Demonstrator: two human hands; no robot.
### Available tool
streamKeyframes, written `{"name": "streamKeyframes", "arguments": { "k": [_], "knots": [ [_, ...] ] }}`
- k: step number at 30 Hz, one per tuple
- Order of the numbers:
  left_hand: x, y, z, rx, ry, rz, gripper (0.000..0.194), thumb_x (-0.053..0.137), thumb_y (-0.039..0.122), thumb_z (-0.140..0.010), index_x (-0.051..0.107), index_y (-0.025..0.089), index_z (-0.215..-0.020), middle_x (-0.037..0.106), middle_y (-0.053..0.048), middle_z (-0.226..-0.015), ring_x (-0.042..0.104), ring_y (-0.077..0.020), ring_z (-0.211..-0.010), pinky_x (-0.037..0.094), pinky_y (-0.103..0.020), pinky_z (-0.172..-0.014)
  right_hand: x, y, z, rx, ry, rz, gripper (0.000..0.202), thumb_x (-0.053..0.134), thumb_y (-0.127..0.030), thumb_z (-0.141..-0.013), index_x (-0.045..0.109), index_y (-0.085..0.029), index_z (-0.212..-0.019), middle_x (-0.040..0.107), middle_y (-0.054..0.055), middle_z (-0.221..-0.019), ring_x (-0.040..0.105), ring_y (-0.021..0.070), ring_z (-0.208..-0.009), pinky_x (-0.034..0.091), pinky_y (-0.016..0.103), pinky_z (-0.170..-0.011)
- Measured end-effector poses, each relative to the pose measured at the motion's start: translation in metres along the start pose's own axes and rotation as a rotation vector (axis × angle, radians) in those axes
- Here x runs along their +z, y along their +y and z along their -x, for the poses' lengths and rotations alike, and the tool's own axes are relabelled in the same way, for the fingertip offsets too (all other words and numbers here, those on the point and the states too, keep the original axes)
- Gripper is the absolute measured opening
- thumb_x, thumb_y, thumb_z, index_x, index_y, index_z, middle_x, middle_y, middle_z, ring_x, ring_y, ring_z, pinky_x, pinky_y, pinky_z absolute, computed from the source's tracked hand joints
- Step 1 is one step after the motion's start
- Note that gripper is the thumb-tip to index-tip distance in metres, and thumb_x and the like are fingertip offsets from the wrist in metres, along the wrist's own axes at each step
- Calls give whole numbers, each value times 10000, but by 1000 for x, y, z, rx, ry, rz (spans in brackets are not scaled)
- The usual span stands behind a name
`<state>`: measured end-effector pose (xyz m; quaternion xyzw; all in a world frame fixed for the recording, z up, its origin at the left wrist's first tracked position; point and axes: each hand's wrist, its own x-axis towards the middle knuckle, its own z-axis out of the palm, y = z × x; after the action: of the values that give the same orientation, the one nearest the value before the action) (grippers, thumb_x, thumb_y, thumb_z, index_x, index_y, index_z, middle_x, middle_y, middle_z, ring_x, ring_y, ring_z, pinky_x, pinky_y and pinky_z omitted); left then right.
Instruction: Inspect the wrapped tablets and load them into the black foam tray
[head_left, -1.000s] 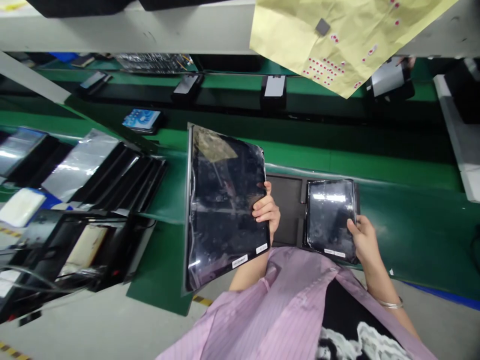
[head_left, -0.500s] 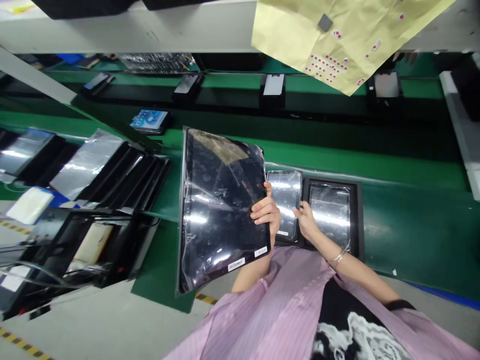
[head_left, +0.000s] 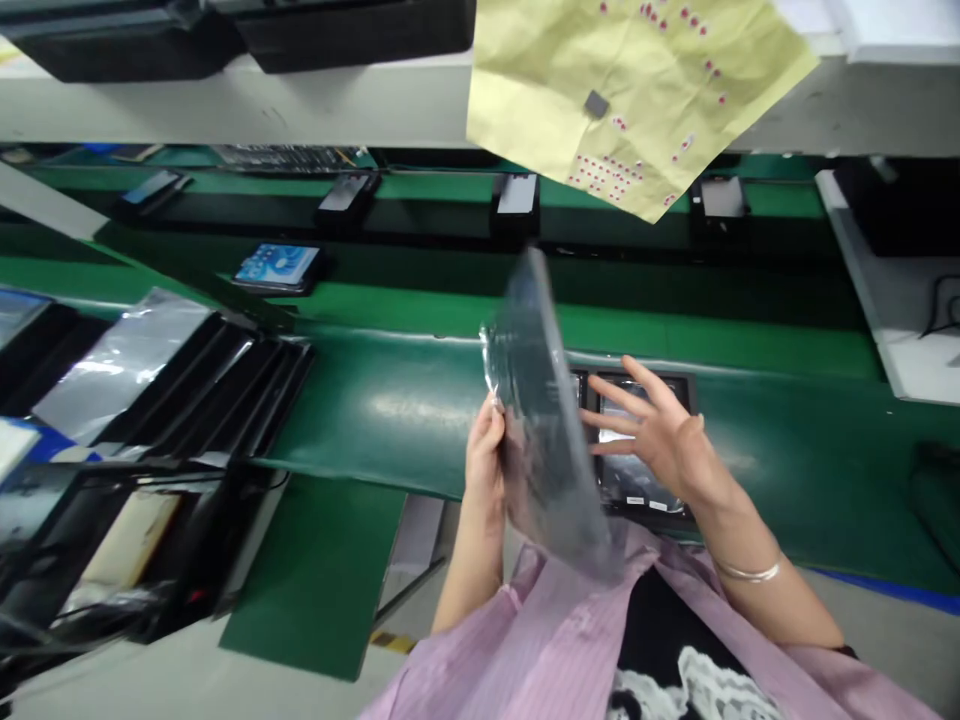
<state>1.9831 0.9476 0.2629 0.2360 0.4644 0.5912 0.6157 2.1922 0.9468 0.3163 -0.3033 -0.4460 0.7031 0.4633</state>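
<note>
Blurring bagged panel [head_left: 544, 420] hides tray [head_left: 679, 385] & right hand [head_left: 660, 435] partly.

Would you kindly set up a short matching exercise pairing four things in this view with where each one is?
Things:
1. bagged panel
2. black tray
3. yellow sheet
4. lit tablet

Places:
A. hanging from the shelf at the top
B. lying on the far green belt, to the left
C. tilted on edge, gripped by the left hand
D. flat on the green belt under the spread right hand

Pairs: 1-C, 2-D, 3-A, 4-B
</note>
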Motion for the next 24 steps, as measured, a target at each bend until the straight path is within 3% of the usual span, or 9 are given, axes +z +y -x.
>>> {"name": "streamKeyframes", "arguments": {
  "k": [1,3,6,10,12,14,16,20,24],
  "knots": [
    [5,7,5,37,-2,-40,600,701,435,-788,531,298,-1347,666,-24,-1203,657,-159,-1031,564,-247,-902,2,-7,4,-25,67,55,826,552,-753,-794,345,-325,-1469,456,93,-1474,549,282,-1259,554,424,-953],
    [16,20,16,137,1,-185,739,733,407,-780,433,301,-1447,503,-24,-1469,499,-227,-1330,460,-312,-1102,4,-13,9,-57,294,169,668,646,-627,-815,509,-253,-1351,549,87,-1388,561,244,-1243,514,364,-1022],
    [34,36,37,303,-24,-478,682,668,402,-845,412,281,-1466,407,-9,-1537,357,-230,-1436,382,-322,-1169,4,-16,19,-75,544,225,481,708,-480,-817,600,-211,-1200,652,80,-1235,651,219,-1073,546,344,-964],
    [53,56,61,542,-170,-682,425,596,261,-900,582,305,-1323,634,-2,-1312,626,-188,-1182,543,-280,-1001,9,-28,47,-136,670,252,432,706,-407,-825,615,-233,-1209,689,67,-1157,683,202,-964,577,279,-834],
    [61,68,70,705,-274,-730,432,577,171,-894,603,333,-1294,709,7,-1173,713,-142,-949,595,-211,-819,11,-33,63,-174,741,276,405,710,-361,-822,636,-238,-1200,692,65,-1153,685,197,-971,570,240,-800],
    [66,79,78,850,-372,-747,502,569,122,-875,575,350,-1322,748,15,-1058,697,-96,-688,576,-165,-620,11,-35,78,-222,800,289,393,717,-326,-807,656,-230,-1184,694,72,-1150,690,205,-956,566,235,-775],
    [69,86,85,936,-411,-767,529,573,112,-857,573,356,-1326,761,23,-985,630,-74,-527,563,-163,-553,10,-34,89,-260,857,269,411,727,-307,-784,663,-233,-1183,702,79,-1126,699,225,-926,568,256,-742],
    [73,81,95,975,-308,-781,449,611,143,-848,648,356,-1241,764,2,-963,708,-117,-673,607,-177,-643,8,-31,102,-275,920,198,446,727,-327,-745,670,-229,-1176,710,119,-1087,705,301,-903,576,336,-683],
    [80,69,95,1066,-300,-613,454,528,175,-885,618,367,-1286,762,-14,-981,714,-130,-679,597,-184,-575,8,-32,109,-221,926,168,637,700,-330,-741,547,-265,-1356,697,137,-1119,694,353,-931,575,428,-712]
  ]
}}
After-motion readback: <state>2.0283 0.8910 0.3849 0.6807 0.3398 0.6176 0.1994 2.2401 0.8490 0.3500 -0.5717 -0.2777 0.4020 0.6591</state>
